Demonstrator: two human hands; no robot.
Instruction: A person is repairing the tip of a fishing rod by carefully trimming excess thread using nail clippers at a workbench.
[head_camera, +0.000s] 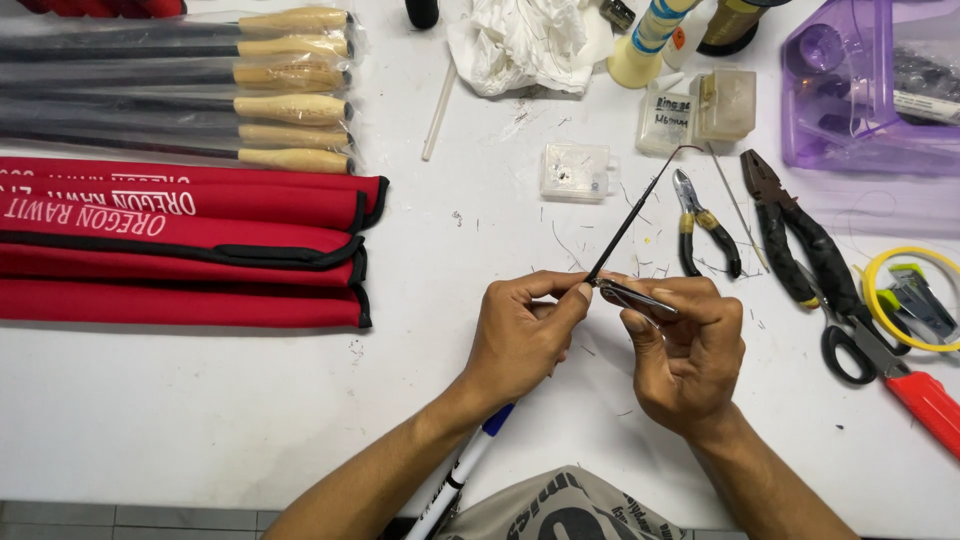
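Note:
My left hand (520, 335) pinches the lower end of a thin black rod (630, 215) that slants up and to the right, ending in a small hooked wire tip. My right hand (690, 345) holds a small silvery metal clipper (635, 297) against the rod's lower end, right beside my left thumb and forefinger. Both hands hover over the white table (200, 400), close together at the centre. A white and blue pen (465, 470) lies under my left forearm.
Red fabric sleeves (180, 240) and black rods with wooden handles (280, 90) fill the left. Small pliers (705, 225), large pliers (800, 240), scissors (880, 360), yellow tape ring (915, 300), clear small boxes (575, 170), thread spools (650, 40), a purple box (870, 80) and white cloth (530, 40) lie right and back.

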